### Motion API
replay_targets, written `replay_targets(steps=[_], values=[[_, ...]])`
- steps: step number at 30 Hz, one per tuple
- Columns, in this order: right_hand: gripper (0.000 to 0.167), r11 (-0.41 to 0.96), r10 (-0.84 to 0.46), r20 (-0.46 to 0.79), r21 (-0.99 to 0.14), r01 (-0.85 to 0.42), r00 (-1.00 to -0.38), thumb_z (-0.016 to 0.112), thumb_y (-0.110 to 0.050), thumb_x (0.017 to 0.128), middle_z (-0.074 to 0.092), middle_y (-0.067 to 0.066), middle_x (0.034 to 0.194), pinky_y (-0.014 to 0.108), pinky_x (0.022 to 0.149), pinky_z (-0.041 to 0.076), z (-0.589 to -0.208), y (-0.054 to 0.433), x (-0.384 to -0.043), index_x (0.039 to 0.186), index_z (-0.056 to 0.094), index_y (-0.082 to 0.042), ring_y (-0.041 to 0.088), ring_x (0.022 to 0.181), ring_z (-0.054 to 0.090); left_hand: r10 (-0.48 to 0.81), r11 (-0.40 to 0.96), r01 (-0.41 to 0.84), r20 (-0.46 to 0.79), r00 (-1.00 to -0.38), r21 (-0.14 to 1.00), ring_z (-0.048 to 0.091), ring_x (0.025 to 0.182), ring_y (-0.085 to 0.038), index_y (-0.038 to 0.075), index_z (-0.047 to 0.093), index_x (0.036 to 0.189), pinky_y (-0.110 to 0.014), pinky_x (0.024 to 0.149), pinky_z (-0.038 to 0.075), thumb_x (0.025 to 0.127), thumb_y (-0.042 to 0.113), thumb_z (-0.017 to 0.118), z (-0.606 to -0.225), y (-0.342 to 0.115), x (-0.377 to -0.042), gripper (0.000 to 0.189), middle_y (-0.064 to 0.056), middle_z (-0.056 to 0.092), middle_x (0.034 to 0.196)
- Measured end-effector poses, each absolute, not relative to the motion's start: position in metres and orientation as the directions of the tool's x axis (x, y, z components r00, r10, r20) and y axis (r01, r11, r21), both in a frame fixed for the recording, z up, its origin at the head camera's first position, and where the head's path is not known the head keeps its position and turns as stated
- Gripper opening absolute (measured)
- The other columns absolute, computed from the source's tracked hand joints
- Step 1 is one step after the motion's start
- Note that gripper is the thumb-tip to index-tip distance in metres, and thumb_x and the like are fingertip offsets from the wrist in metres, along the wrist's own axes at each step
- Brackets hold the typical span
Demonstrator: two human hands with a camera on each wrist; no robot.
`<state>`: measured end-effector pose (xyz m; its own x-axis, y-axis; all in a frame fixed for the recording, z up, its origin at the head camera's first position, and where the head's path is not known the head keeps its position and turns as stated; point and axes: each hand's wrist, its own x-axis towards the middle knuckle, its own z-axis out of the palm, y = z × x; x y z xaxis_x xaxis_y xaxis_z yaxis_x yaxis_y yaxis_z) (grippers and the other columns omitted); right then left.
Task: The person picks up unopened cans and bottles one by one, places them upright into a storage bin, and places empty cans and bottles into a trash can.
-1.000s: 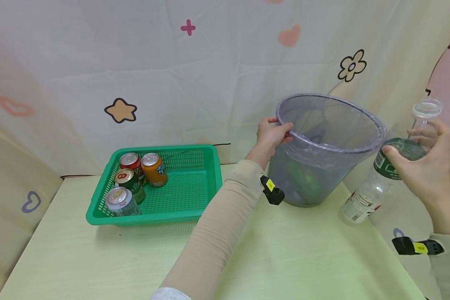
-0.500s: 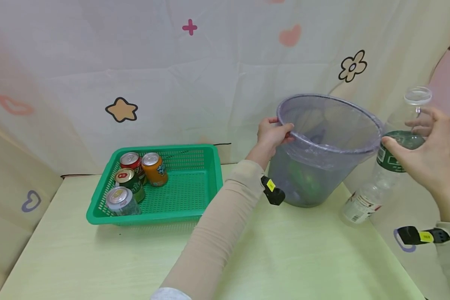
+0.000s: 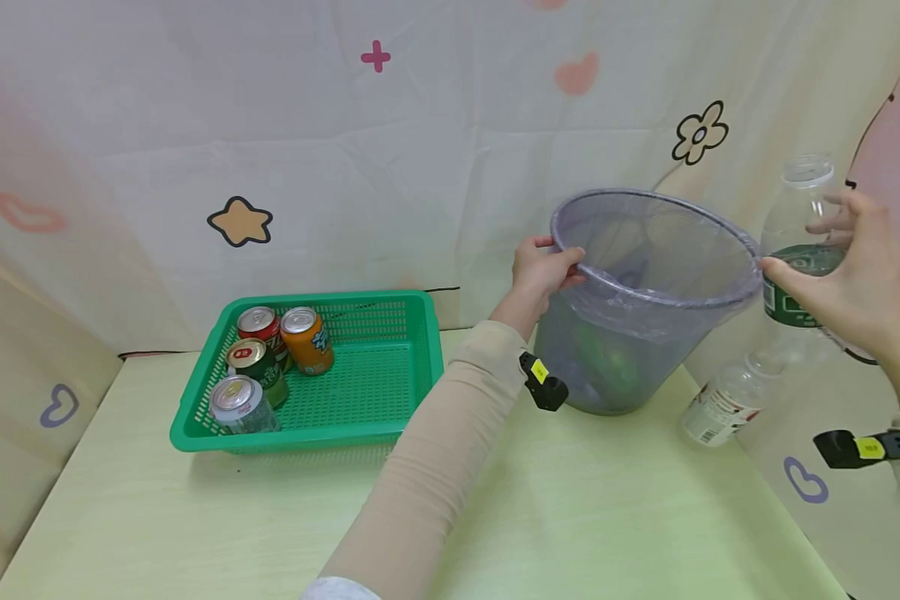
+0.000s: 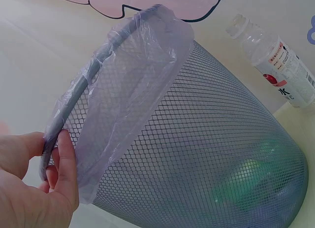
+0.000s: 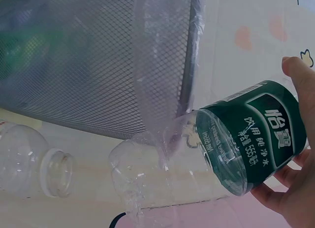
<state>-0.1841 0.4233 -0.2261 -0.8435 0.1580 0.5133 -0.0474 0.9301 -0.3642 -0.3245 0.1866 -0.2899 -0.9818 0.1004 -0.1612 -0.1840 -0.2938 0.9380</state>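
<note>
My left hand point(image 3: 538, 271) pinches the near-left rim of a mesh wastebasket point(image 3: 596, 375), thumb on one side and fingers on the other. A thin plastic bag point(image 4: 123, 95) lines it and folds down over the rim. At the far right my right hand point(image 3: 870, 275) grips a clear plastic bottle point(image 3: 791, 310) with a green label point(image 5: 263, 134). That bottle is raised about level with the wastebasket's rim, just to its right, neck up in the head view. A second clear bottle point(image 3: 716, 414) with a white label and no cap stands below, beside the wastebasket.
A green plastic basket point(image 3: 337, 435) sits on the left of the pale table point(image 3: 570, 517). Several drink cans stand in its left half, among them an orange can point(image 3: 309, 346). Something green point(image 4: 241, 183) shows through the wastebasket's mesh. A patterned cloth point(image 3: 390, 167) hangs behind.
My right hand has lifted the green-labelled bottle up and slightly left, away from the standing bottle. My left hand keeps its hold on the wastebasket's rim.
</note>
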Motion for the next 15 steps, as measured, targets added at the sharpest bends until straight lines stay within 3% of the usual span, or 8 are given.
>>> replay_targets(steps=[9, 15], values=[[0.092, 0.935, 0.11, 0.504, -0.346, -0.083, -0.856, 0.072, -0.021, 0.077, 0.046, 0.03, 0.124, 0.068, 0.079, 0.034, -0.214, 0.424, -0.193, 0.144, 0.009, -0.028, 0.055, 0.107, 0.045, 0.106, -0.292, -0.194, -0.17, -0.98, 0.937, 0.06, 0.057, -0.014, 0.008, 0.05, 0.107, -0.024, 0.055, 0.055, 0.079, 0.001, 0.069, -0.29, 0.186, -0.325, 0.034, -0.008, 0.06, 0.074], [0.09, 0.939, 0.09, 0.506, -0.331, -0.097, -0.858, 0.072, -0.022, 0.076, 0.047, 0.032, 0.123, 0.066, 0.08, 0.035, -0.206, 0.426, -0.2, 0.145, 0.013, -0.02, 0.056, 0.107, 0.045, 0.1, -0.286, -0.193, -0.171, -0.98, 0.939, 0.059, 0.056, -0.013, 0.008, 0.05, 0.105, -0.023, 0.054, 0.055, 0.079, 0.001, 0.069, -0.289, 0.186, -0.326, 0.033, -0.007, 0.059, 0.072]])
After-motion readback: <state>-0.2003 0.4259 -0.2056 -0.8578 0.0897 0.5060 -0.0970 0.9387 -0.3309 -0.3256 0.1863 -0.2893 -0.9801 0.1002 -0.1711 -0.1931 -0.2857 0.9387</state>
